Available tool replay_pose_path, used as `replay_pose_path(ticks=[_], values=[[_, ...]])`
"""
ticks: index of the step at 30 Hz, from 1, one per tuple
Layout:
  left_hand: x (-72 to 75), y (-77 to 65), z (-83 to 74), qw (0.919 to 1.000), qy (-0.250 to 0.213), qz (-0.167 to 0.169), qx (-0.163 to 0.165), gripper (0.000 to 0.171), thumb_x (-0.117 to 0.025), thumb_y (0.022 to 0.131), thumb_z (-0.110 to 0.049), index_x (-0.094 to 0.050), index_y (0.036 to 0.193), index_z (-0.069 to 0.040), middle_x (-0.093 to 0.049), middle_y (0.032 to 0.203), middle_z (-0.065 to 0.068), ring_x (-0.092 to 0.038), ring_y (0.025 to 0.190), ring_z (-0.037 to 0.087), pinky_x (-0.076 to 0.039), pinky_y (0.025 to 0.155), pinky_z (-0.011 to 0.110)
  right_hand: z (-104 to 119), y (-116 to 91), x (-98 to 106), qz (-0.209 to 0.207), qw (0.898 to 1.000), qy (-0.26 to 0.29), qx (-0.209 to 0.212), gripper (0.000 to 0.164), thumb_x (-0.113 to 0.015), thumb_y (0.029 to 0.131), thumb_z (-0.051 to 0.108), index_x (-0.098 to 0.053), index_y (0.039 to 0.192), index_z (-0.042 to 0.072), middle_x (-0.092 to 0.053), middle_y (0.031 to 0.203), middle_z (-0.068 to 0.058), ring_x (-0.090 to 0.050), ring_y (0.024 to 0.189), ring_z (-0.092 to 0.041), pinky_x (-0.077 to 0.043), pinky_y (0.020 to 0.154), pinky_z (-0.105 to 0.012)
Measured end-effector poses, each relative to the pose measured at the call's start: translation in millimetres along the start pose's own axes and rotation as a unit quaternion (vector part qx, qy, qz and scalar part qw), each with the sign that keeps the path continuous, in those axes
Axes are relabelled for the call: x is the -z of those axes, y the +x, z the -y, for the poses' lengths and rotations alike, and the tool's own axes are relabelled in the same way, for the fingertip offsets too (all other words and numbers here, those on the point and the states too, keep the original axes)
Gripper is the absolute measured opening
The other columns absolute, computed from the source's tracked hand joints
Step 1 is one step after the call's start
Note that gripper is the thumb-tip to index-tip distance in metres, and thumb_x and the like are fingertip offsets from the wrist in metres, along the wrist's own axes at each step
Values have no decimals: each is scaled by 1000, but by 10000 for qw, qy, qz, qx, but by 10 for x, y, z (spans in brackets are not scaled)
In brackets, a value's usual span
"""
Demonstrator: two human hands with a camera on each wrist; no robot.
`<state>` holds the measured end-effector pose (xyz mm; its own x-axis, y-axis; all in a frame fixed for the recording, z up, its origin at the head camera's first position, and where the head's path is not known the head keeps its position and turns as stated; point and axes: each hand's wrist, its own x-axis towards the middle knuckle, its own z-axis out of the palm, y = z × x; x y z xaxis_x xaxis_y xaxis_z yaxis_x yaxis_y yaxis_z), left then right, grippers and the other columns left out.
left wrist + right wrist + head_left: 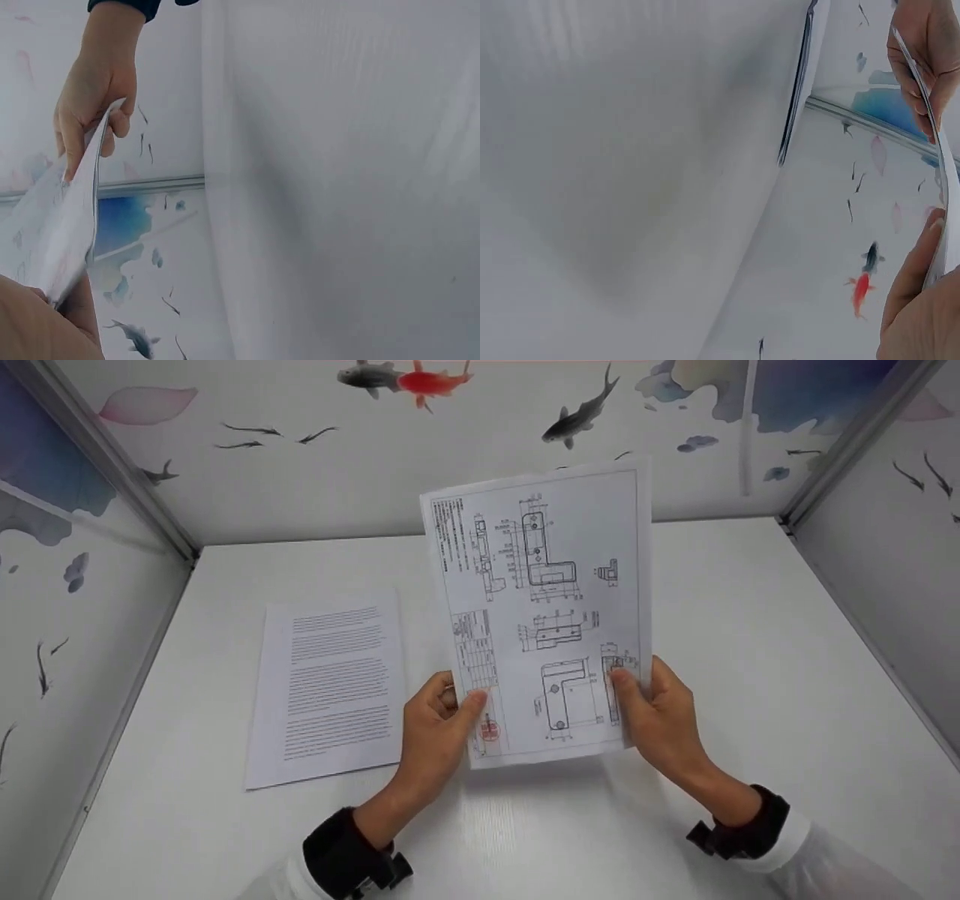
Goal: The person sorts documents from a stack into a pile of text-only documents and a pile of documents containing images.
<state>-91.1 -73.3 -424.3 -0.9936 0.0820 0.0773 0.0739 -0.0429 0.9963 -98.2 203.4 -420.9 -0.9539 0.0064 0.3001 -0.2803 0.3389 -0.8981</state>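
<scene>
Both hands hold up a thin stack of paper sheets (510,585) above the table, its top page printed with technical part drawings and a red round stamp. At the lower left edge my left hand (439,727) pinches it, thumb on the front and fingers behind. My right hand (664,724) grips the lower right edge the same way, its thumb over one of the drawings. Seen edge-on in the left wrist view, the stack (79,210) shows several layers between the two hands. A second stack of printed text pages (330,690) lies on the table, left of the left hand.
The white table (780,682) is enclosed by white panels with painted fish and blue washes, the back wall (285,487) among them. A metal corner post (120,457) stands at the left. In the right wrist view, the text stack's edge (795,97) shows on the table.
</scene>
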Motion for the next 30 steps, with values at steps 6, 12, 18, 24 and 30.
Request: replay_pose_path(ticks=[6, 12, 18, 24, 30], values=[[319, 43, -10, 9980, 597, -72, 182, 34, -67, 102, -9, -62, 134, 2, -76, 106, 12, -76, 90, 35, -61, 83, 36, -65, 123, 302, -317, 9973, -579, -308, 31, -51, 112, 20, -61, 134, 0, -73, 99, -11, -71, 70, -18, -55, 55, -27], [765, 2, 47, 9773, 1990, -552, 476, 42, -66, 102, -11, -61, 142, -1, -72, 123, 15, -71, 107, 28, -56, 94, 41, -297, 257, 815, -513, 9828, -1520, -918, 46, -43, 113, 38, -60, 131, -1, -69, 94, -10, -64, 66, -17, -49, 50, -25], [1120, -50, 73, 9433, 3178, -548, 784, 53, -62, 102, -12, -49, 150, 6, -54, 148, 25, -50, 139, 39, -40, 112, 58, -631, 325, 1291, -307, 9644, -2207, -1427, 54, -37, 113, 42, -56, 124, -7, -66, 88, -17, -60, 61, -16, -45, 47, -27], [1354, -58, 108, 8993, 4340, -420, 339, 59, -63, 100, -10, -43, 147, 18, -46, 149, 36, -47, 137, 50, -39, 110, 64, -888, 348, 1664, 201, 9436, -2767, -1806, 54, -34, 113, 42, -55, 106, -8, -61, 75, -13, -53, 57, -17, -39, 45, -30], [1497, -49, 128, 8672, 4931, -385, 582, 66, -65, 98, -12, -37, 146, 25, -42, 146, 43, -49, 128, 57, -41, 102, 69, -1062, 377, 1889, 625, 9228, -3190, -2069, 54, -34, 113, 39, -55, 108, -11, -59, 73, -10, -53, 61, -22, -39, 49, -32]])
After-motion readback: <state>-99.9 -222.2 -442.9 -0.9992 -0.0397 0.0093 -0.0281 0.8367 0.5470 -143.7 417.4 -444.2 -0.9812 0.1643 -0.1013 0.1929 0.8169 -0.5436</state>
